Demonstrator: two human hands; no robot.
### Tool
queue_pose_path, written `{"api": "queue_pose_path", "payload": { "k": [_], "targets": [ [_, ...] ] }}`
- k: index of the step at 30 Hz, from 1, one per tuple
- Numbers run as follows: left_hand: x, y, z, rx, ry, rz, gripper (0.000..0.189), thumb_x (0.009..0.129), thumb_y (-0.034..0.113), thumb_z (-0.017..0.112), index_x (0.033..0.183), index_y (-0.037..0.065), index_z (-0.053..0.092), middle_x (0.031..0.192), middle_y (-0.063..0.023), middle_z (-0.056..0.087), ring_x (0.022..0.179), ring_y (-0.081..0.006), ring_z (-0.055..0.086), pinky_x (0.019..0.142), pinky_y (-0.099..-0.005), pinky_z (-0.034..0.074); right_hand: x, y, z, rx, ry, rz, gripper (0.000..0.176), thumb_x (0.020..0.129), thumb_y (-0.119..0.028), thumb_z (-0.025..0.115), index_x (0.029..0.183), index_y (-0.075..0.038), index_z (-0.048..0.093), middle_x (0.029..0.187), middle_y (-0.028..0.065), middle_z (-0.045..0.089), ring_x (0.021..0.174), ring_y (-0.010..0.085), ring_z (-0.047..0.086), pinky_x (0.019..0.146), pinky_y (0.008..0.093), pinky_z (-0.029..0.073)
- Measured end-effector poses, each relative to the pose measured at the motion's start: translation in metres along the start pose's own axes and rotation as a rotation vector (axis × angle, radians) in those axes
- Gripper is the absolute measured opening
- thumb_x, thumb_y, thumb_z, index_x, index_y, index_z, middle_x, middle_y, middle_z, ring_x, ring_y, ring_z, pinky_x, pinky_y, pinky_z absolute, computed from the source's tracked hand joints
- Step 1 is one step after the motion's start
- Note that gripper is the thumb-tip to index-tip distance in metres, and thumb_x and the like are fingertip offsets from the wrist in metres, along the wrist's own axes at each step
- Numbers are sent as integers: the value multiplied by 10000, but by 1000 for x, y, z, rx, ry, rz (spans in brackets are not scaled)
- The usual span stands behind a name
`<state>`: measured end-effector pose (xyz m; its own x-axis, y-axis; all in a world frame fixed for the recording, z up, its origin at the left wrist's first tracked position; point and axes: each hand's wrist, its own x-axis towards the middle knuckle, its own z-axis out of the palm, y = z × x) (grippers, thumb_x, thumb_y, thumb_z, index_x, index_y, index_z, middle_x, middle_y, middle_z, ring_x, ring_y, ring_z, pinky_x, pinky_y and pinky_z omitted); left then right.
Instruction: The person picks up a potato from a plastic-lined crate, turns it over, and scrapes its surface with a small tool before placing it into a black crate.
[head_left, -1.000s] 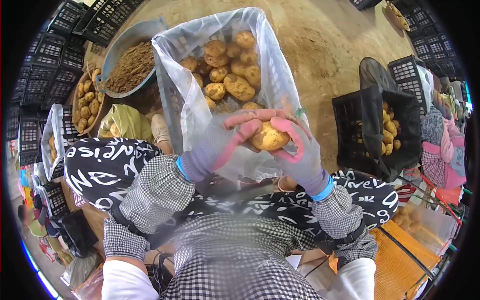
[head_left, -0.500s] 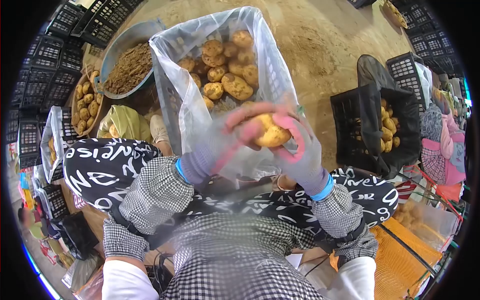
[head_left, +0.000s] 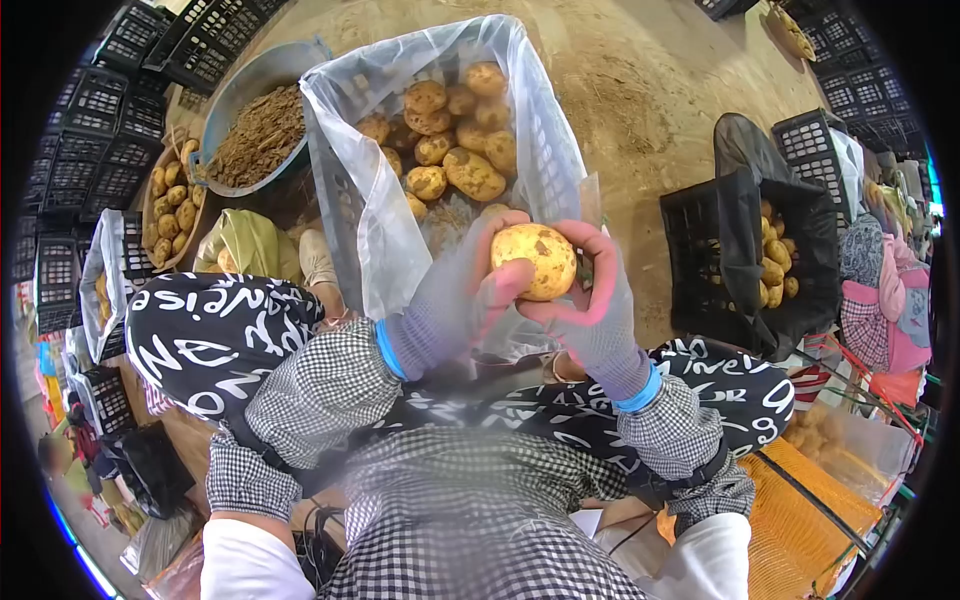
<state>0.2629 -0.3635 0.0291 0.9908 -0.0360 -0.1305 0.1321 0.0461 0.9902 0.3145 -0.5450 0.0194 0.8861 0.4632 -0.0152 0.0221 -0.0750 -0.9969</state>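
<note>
A yellow potato [head_left: 537,260] with brown patches sits between both gloved hands, above the near edge of a crate [head_left: 345,215] lined with translucent plastic. My left hand [head_left: 478,285], in a grey glove with pink fingers, grips its left side, thumb across the front. The fingers of my right hand [head_left: 598,285] curl round its right and lower side. Several potatoes [head_left: 472,173] with brown marks lie inside the lined crate beyond my hands.
Left of the crate stands a blue tub [head_left: 222,110] of dry brown matter, beside a basket of potatoes [head_left: 172,215] and a green-yellow sack [head_left: 250,245]. At right is a black lined crate [head_left: 690,255] holding potatoes. Black crates [head_left: 130,110] are stacked far left.
The potato has turned and a browner-patched face shows. My left fingers have shifted from over its top to its left side. Both hands stay near the same place.
</note>
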Motion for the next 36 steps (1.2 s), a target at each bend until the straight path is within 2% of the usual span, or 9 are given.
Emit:
{"api": "queue_pose_path", "payload": {
  "k": [4, 6, 10, 13, 17, 22, 26, 34, 36],
  "targets": [
    [-4, 2, -1, 388, 84, 95, 654, 985, 520, 493, 1384, 6, 425, 1046, -95, 653, 963, -209, 640, 880, -338, 502, -3, -7, 2, -43, -24, 63, 792, 611, -30, 871, 1279, 4, 445, 1244, 86, 479, 1167, 193, 532, 1001, 345, 487],
    [3, -15, 1, 66, 126, 111, 648, 980, 522, 500, 1385, 20, 433, 1020, -104, 669, 936, -237, 660, 868, -348, 512, -6, -8, 1, -156, -16, -1, 777, 620, -48, 870, 1273, 1, 452, 1248, 92, 484, 1161, 197, 533, 990, 347, 490],
    [6, 4, -7, -62, -4, -124, 687, 943, 510, 573, 1406, 25, 423, 1142, -156, 642, 1044, -275, 645, 934, -358, 497, 3, -5, -8, -442, 36, -325, 716, 674, -103, 845, 1283, -17, 478, 1254, 141, 530, 1151, 278, 555, 977, 370, 474],
    [11, -6, 8, 323, 115, 296, 736, 907, 499, 631, 1422, 21, 414, 1285, -173, 563, 1174, -283, 579, 1006, -369, 457, 8, -15, -11, -484, 37, -381, 739, 692, -123, 834, 1330, -22, 474, 1279, 165, 549, 1171, 312, 563, 986, 381, 463],
    [7, -6, 1, 144, 12, 167, 742, 893, 473, 665, 1424, 17, 415, 1352, -175, 494, 1231, -286, 527, 1043, -362, 425, 3, -8, -17, -314, -69, -109, 841, 668, -81, 858, 1395, -26, 439, 1383, 150, 488, 1214, 230, 539, 989, 327, 475],
    [12, 12, -7, -299, -78, -100, 658, 930, 413, 648, 1414, 23, 432, 1360, -119, 495, 1220, -222, 526, 1038, -337, 435, 1, -10, -17, -326, -64, -168, 767, 682, -62, 840, 1361, -36, 484, 1339, 128, 542, 1197, 237, 563, 969, 322, 487],
    [9, 10, -1, -208, -93, 49, 566, 976, 396, 584, 1378, 11, 478, 1322, -89, 521, 1197, -182, 536, 1018, -312, 453, 7, -11, -19, -550, -63, -428, 748, 679, -57, 838, 1347, -49, 502, 1288, 124, 581, 1159, 240, 587, 960, 328, 494],
    [10, 16, -9, -394, -125, -152, 699, 957, 462, 576, 1457, 17, 376, 1335, -108, 528, 1179, -226, 576, 979, -360, 496, 5, -9, -18, -304, -106, -211, 706, 695, -75, 844, 1329, -29, 537, 1291, 127, 585, 1146, 214, 583, 982, 324, 468],
    [9, 18, -11, -427, -99, -196, 631, 963, 392, 602, 1417, -8, 423, 1342, -107, 515, 1192, -211, 561, 1015, -339, 472, 4, -5, -21, -290, -133, -207, 711, 704, -82, 845, 1337, -15, 530, 1300, 123, 579, 1158, 205, 574, 993, 322, 459]
  ]
}}
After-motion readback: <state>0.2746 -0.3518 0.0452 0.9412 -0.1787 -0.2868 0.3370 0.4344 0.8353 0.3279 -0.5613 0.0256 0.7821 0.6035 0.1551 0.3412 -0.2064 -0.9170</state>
